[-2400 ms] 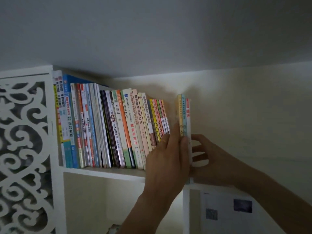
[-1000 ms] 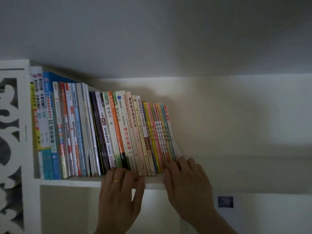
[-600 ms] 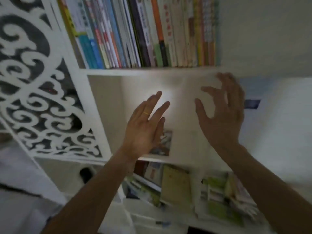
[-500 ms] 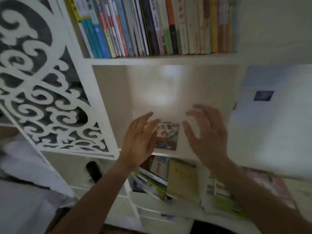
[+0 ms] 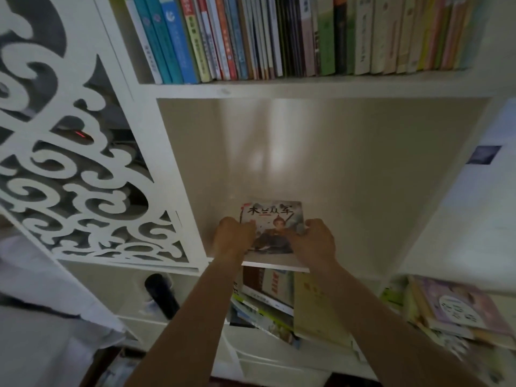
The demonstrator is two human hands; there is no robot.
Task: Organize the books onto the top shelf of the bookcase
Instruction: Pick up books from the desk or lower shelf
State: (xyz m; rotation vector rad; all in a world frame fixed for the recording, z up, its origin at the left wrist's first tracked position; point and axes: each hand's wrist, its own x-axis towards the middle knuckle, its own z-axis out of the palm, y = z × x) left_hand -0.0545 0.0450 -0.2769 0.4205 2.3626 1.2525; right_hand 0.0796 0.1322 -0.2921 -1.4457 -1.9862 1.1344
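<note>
1. We see a book [image 5: 272, 224] lying flat in the middle compartment, near its front edge, cover up.
2. Our left hand [image 5: 234, 236] grasps the book's left edge, fingers curled over it.
3. Our right hand [image 5: 315, 239] grasps the right edge the same way.
4. On the top shelf [image 5: 307, 89] a row of books [image 5: 293, 37] stands upright, spines out.
5. Below, more books [image 5: 279, 303] lie stacked and slanted; a pile [image 5: 452, 311] sits to the right.
6. A white scrollwork panel [image 5: 69, 169] stands at left.
</note>
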